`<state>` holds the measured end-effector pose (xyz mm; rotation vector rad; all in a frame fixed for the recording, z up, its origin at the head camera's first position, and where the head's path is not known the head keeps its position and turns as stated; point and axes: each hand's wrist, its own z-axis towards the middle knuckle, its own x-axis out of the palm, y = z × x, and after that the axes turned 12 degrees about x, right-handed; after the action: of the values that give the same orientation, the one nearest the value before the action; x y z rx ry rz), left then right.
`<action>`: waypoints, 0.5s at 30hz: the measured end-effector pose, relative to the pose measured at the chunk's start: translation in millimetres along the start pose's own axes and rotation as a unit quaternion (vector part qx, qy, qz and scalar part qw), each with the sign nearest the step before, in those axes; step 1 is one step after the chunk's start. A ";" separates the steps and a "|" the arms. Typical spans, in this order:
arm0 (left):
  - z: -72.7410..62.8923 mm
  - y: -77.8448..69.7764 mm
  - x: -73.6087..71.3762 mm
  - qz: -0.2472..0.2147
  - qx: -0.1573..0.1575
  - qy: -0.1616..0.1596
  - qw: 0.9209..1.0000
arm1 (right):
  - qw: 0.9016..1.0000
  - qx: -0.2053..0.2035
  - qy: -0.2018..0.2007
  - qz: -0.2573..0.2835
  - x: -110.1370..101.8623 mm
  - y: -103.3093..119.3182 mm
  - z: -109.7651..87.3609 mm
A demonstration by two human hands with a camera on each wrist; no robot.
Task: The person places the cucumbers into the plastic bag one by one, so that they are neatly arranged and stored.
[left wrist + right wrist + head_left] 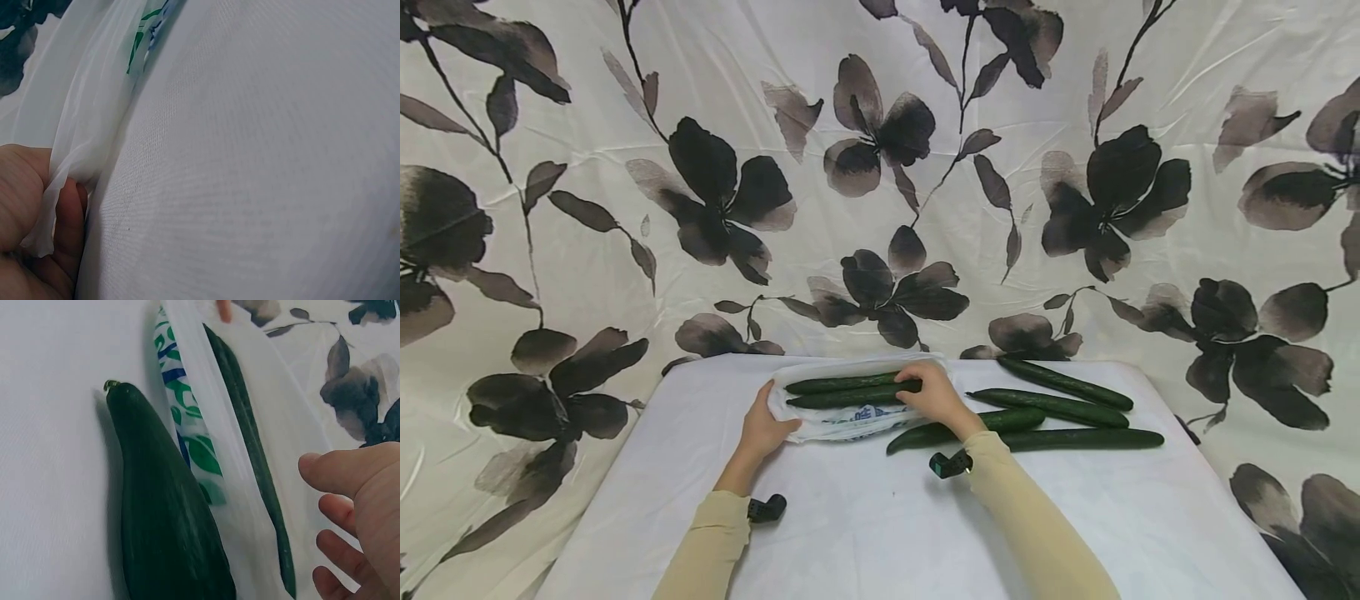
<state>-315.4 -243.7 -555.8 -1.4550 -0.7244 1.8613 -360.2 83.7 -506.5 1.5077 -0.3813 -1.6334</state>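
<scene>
A white plastic bag (820, 429) with blue and green print lies open on the table, two long green cucumbers (842, 397) side by side in its mouth. My left hand (767, 423) pinches the bag's left edge; its thumb and fingers hold the gathered film (47, 219) in the left wrist view. Over the right end of the bagged cucumbers is my right hand (931, 392). In the right wrist view, its thumb and fingers (340, 550) are spread apart beside the bag, with no cucumber gripped between them. Only one bagged cucumber (250, 425) shows there.
Several loose cucumbers (1052, 407) lie on the white tablecloth (865, 517) to the right of the bag. One loose cucumber (162, 506) lies close along the bag's printed side, partly under the right forearm. A floral cloth (880, 192) hangs behind the table.
</scene>
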 end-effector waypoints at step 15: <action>-0.9 -1.5 -2.4 0.002 0.001 -0.002 1.000 | 0.999 0.005 -0.001 -0.032 -32.3 -2.3 -19.6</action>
<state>-314.0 -244.6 -553.4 -1.4534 -0.7222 1.8686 -346.2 115.4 -491.3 1.5405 -0.3458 -1.6845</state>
